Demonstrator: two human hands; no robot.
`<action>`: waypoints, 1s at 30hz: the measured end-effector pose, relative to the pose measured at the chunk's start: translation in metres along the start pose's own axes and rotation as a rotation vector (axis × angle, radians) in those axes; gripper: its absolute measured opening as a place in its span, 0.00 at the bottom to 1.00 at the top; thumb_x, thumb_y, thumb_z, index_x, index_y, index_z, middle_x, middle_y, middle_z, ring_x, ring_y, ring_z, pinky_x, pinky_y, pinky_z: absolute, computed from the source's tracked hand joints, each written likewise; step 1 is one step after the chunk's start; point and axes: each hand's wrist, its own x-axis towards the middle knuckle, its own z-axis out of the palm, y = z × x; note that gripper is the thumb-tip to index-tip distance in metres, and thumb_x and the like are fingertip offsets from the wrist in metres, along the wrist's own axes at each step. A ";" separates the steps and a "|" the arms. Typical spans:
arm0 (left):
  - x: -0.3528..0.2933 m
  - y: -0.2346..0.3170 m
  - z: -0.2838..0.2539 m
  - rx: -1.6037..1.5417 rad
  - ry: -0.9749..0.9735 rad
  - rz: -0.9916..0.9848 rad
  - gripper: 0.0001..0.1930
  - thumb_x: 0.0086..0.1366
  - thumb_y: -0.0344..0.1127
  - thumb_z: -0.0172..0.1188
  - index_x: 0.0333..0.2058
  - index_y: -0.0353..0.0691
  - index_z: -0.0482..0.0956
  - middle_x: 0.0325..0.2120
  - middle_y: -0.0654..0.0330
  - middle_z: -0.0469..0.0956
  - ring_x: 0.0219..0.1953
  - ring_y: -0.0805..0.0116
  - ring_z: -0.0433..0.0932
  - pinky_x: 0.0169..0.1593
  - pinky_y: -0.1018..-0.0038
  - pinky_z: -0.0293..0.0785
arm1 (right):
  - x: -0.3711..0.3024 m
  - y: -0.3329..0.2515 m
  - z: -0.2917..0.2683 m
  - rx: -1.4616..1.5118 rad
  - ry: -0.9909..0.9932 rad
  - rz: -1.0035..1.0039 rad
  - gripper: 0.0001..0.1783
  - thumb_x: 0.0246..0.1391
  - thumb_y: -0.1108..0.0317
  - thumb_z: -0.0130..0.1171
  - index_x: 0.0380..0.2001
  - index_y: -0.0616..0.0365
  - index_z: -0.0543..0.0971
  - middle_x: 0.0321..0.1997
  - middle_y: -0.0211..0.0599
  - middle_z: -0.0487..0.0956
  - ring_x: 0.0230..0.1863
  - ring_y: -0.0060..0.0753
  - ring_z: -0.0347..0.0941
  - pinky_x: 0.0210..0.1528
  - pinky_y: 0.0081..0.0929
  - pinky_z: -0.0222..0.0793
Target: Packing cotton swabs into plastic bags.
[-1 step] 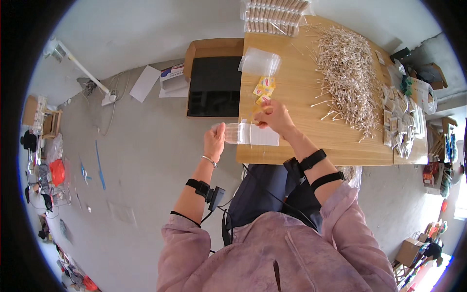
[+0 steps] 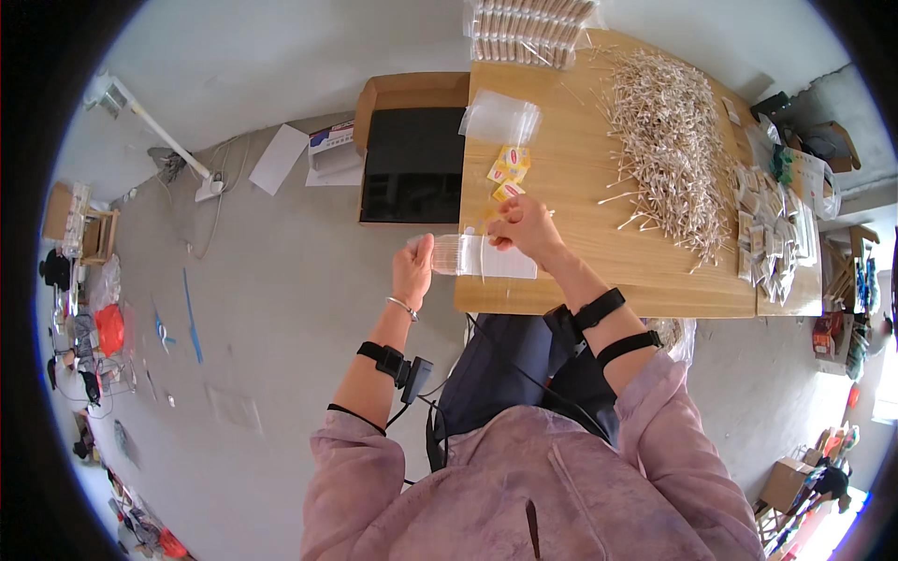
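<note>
My left hand [image 2: 413,269] holds one end of a small clear plastic bag [image 2: 477,257] just past the near left corner of the wooden table [image 2: 580,276]. My right hand [image 2: 524,227] is at the bag's other end, its fingers pinched on a small yellow sachet [image 2: 492,221] at the bag's mouth. A few more yellow sachets [image 2: 510,168] lie on the table just beyond my hands. Behind them is a stack of empty clear bags [image 2: 500,117].
A large pile of cotton swabs [image 2: 664,131] covers the table's middle, with white sachets [image 2: 772,234] heaped at its right end. Bundled swab packs [image 2: 528,28] sit at the far edge. An open cardboard box with a black inside [image 2: 412,159] stands on the floor to the left.
</note>
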 end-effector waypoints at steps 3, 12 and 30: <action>0.004 0.002 0.009 -0.047 -0.032 -0.018 0.25 0.70 0.53 0.52 0.25 0.33 0.75 0.18 0.66 0.69 0.24 0.78 0.64 0.28 0.75 0.64 | 0.000 0.017 -0.002 -0.127 -0.037 0.006 0.09 0.52 0.75 0.59 0.36 0.67 0.80 0.24 0.36 0.81 0.21 0.23 0.76 0.26 0.20 0.73; 0.005 -0.008 0.006 -0.099 -0.043 -0.060 0.25 0.68 0.53 0.54 0.30 0.31 0.78 0.22 0.66 0.75 0.28 0.79 0.68 0.33 0.77 0.66 | -0.008 0.021 0.013 -0.291 -0.008 0.054 0.04 0.44 0.73 0.65 0.26 0.61 0.82 0.21 0.32 0.80 0.20 0.20 0.76 0.25 0.23 0.73; 0.004 -0.012 0.008 -0.250 -0.057 -0.099 0.24 0.68 0.52 0.56 0.32 0.31 0.80 0.24 0.68 0.77 0.28 0.81 0.70 0.33 0.79 0.67 | 0.005 0.016 0.012 -0.432 -0.048 -0.002 0.07 0.40 0.74 0.65 0.27 0.63 0.83 0.22 0.36 0.81 0.21 0.24 0.77 0.26 0.25 0.73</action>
